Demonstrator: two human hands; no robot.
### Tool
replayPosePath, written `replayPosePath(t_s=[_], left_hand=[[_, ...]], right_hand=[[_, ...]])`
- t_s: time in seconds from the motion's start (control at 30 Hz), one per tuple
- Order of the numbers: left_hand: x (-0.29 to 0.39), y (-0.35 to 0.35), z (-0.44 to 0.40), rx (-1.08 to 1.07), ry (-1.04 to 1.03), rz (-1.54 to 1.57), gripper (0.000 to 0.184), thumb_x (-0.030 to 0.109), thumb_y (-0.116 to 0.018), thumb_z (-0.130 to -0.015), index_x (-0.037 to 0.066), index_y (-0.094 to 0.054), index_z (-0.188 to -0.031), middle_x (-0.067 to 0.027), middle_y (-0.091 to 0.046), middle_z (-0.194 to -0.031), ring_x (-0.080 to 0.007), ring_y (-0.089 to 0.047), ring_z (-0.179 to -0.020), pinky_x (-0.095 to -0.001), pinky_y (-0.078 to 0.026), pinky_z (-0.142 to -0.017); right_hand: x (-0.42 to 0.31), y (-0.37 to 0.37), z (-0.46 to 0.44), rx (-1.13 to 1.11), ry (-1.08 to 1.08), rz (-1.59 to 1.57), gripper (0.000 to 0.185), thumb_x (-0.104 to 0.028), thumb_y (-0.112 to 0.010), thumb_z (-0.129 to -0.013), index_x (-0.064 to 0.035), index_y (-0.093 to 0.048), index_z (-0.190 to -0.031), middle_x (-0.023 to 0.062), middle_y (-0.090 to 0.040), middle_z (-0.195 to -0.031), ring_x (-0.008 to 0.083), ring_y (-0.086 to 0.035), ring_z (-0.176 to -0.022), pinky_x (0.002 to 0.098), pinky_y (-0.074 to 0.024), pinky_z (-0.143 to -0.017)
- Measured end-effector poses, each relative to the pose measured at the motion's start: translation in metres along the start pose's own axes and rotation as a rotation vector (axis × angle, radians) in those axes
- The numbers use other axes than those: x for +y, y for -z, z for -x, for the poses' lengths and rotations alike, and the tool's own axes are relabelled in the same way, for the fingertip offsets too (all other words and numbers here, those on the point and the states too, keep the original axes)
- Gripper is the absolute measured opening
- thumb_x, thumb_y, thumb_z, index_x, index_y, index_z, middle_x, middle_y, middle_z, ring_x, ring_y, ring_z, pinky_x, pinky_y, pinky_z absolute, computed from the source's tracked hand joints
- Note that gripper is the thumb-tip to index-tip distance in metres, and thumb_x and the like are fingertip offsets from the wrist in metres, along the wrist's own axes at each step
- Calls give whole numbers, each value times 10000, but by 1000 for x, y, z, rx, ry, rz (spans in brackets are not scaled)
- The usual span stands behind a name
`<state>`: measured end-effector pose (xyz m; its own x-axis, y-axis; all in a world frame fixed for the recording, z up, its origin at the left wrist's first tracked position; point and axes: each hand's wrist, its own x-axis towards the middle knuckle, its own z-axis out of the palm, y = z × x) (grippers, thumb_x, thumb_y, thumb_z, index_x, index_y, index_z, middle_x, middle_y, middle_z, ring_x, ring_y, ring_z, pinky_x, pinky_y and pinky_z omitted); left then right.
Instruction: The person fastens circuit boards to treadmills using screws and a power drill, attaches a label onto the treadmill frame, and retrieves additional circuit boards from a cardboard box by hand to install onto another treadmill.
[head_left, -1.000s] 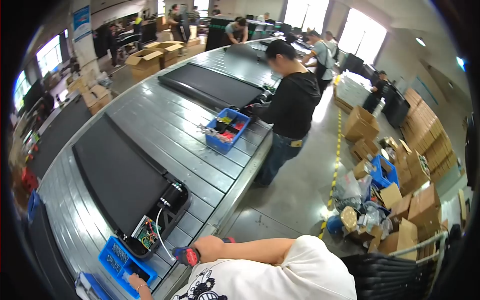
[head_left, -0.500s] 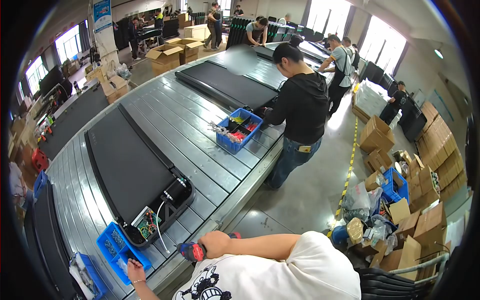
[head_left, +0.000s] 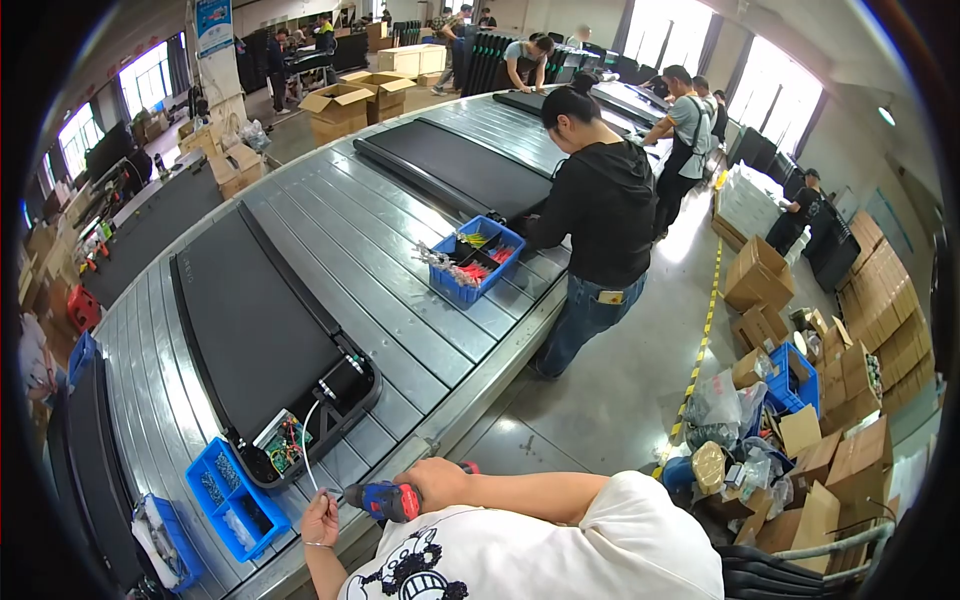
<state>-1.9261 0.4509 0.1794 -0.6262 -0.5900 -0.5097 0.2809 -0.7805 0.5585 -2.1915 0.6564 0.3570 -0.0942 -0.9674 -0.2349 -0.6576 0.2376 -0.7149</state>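
Note:
My right hand is wrapped around a red and blue cordless drill, whose nose points left. At the drill's tip, my left hand has its fingers pinched together; whatever is between them is too small to make out. A white cable curves from a black treadmill down close to those fingertips. Toward me, the treadmill's end is uncovered, showing a green circuit board with coloured wires. Left of it sits a blue divided bin holding screws and other small parts.
A person in a black hoodie stands along the metal-slatted table beside a blue bin of connectors. Another treadmill lies farther off. Another blue bin stands at lower left. Cardboard boxes crowd the right floor.
My left hand has come out of the blue divided bin and moved right to the drill's tip. The drill stays in my right hand. The view has shifted slightly.

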Motion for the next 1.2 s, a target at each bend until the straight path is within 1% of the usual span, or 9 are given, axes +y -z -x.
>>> replayPosePath(t_s=[0.4, 0.47, 0.5, 0.53, 0.6, 0.67, 0.7, 1.0, 1.2], left_hand=[[-37, 5, -15, 0, -34, 211, 189, -18, -485, -969, 26, -557, -1138, -70, -606, -1068, -170, -598, -1027, -254, -529, -921], [-41, -34, -1, 0, -374, -556, 139, 94, -491, -1005, -4, -544, -1086, -76, -598, -1038, -158, -582, -983, -266, -504, -880], [-26, -62, 22, 44, -544, -1355, 171, 121, -533, -988, -15, -587, -1075, -118, -616, -996, -224, -608, -946, -313, -498, -823], [-23, -61, 20, -15, -774, -1529, 177, 107, -559, -963, -14, -638, -1064, -169, -619, -973, -311, -610, -922, -355, -485, -791], [-17, -63, 21, -11, -725, -1621, 177, 94, -557, -954, 1, -666, -1059, -186, -604, -1012, -351, -592, -947, -361, -485, -794], [-43, -11, -16, -98, -295, -513, 192, 88, -484, -1005, -30, -524, -1152, -104, -604, -1059, -200, -575, -1111, -272, -493, -944], [-28, -24, -7, -66, -69, 56, 194, 91, -503, -996, -32, -528, -1143, -132, -604, -1097, -222, -575, -1137, -269, -490, -993], [8, -2, -18, 95, 92, -35, 181, 131, -533, -988, 23, -619, -1104, -90, -674, -1007, -183, -678, -931, -266, -578, -794], [93, 1, -61, 312, 139, -282, 270, 277, -575, -981, 49, -648, -1107, -60, -674, -881, -87, -613, -718, -217, -494, -615]], right_hand=[[16, 14, 8, 22, 70, 44, 370, -271, -738, -626, -100, -689, -951, 203, -674, -768, 389, -664, -766, 479, -528, -727], [19, 13, 3, -32, 65, 111, 561, -309, -771, -601, -116, -681, -1120, 217, -677, -805, 401, -659, -790, 481, -526, -758], [35, -2, -5, 9, 110, 72, 552, -334, -775, -603, -133, -681, -1109, 207, -680, -821, 404, -656, -795, 481, -525, -747], [40, -4, -7, 21, 135, 78, 534, -352, -783, -608, -140, -681, -1087, 200, -681, -835, 407, -653, -788, 481, -525, -732], [38, -5, -11, 7, 88, 12, 498, -375, -785, -602, -127, -703, -1026, 190, -686, -813, 384, -665, -777, 474, -531, -738], [27, -2, -16, 7, 96, -53, 469, -323, -792, -610, -105, -700, -1015, 195, -684, -816, 393, -658, -783, 472, -526, -728], [25, -3, -22, -50, 47, -51, 473, -304, -793, -611, -93, -699, -1024, 204, -684, -829, 397, -656, -796, 462, -525, -747], [-1, -22, -83, -193, -14, 28, 396, -240, -776, -639, -87, -683, -992, 210, -679, -826, 409, -645, -798, 448, -522, -725], [10, -59, -119, -30, -133, -232, 292, -166, -770, -635, -67, -665, -889, 174, -660, -753, 395, -640, -707, 411, -522, -668]])
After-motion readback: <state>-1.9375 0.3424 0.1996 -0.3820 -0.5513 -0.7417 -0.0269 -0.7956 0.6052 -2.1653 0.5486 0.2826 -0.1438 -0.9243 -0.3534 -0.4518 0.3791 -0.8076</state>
